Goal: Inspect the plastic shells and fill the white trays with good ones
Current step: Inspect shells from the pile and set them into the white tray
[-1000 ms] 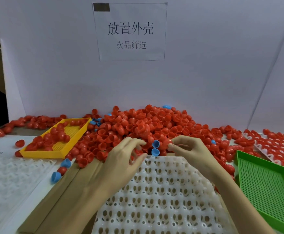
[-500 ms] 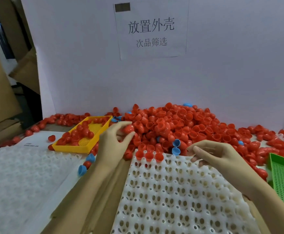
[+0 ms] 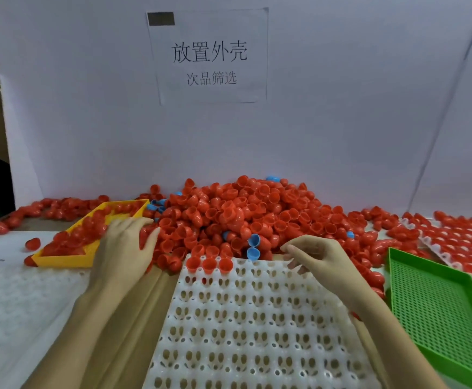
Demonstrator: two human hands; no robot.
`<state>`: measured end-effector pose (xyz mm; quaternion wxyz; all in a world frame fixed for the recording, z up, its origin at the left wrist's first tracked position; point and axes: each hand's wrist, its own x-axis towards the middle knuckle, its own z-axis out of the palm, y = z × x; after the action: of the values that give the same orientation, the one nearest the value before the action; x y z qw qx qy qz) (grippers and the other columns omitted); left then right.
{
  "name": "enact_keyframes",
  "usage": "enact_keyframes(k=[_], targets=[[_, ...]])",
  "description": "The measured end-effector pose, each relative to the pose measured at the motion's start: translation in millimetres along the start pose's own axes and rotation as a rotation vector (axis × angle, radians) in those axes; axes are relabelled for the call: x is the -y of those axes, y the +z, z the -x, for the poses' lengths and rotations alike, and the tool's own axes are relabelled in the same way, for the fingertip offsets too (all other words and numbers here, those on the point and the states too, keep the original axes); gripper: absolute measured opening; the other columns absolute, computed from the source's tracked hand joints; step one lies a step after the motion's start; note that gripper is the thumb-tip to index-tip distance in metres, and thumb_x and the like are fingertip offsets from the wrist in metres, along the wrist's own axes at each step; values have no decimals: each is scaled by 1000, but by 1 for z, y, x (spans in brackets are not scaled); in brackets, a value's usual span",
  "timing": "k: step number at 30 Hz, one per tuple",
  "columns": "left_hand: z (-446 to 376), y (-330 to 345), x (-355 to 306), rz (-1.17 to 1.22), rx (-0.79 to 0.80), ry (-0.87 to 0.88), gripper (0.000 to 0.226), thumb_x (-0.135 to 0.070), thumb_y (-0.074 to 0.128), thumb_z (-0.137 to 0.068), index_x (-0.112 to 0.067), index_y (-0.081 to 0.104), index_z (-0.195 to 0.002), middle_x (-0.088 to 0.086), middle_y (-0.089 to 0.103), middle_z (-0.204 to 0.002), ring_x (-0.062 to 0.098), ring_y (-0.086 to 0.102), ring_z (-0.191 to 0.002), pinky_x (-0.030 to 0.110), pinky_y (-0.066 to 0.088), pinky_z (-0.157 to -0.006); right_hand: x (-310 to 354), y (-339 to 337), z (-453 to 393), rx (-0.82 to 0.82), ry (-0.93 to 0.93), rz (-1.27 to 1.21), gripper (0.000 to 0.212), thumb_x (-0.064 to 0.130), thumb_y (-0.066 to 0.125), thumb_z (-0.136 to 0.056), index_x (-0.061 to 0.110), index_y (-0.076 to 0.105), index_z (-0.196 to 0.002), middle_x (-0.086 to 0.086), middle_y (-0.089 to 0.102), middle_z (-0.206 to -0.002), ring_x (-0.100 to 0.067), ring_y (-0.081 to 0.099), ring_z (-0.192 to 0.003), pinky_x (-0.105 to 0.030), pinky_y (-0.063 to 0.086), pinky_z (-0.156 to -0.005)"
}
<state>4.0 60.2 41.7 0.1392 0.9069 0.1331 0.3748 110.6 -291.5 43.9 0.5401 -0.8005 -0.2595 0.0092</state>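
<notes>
Reaching left hand (image 3: 125,248) into red shells (image 3: 240,214) heaped behind white tray (image 3: 257,318), fingers spread flat, nothing gripped. Right hand (image 3: 319,259) over tray's far edge, fingers loosely curled, seemingly empty. Three shells (image 3: 209,263) seated in far row.

Soft, even light falls from above and in front, leaving the white backdrop (image 3: 341,122) a dull, slightly bluish grey that darkens toward the upper corners. Shadows are faint: a pale one lies under each forearm. The red shells (image 3: 246,209) carry small glossy highlights but no harsh glare. The wide-angle lens bows straight lines near the frame edges. The printed sign (image 3: 209,56) reads sharply, while the yellow tray (image 3: 60,259) area at left looks smeared.
</notes>
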Motion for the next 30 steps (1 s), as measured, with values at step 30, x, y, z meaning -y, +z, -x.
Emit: enact_keyframes(k=[30], targets=[[29,58,-42,342,389,-236,37,-26,50,-108,-11,44,-141,-3,54,-59,11,51,-50,18,35,-44,-72,-4,-85,-322,148,664,35,-5,64,-93,7,67,-126,-14,61,-124,-30,61,-113,-35,52,-93]])
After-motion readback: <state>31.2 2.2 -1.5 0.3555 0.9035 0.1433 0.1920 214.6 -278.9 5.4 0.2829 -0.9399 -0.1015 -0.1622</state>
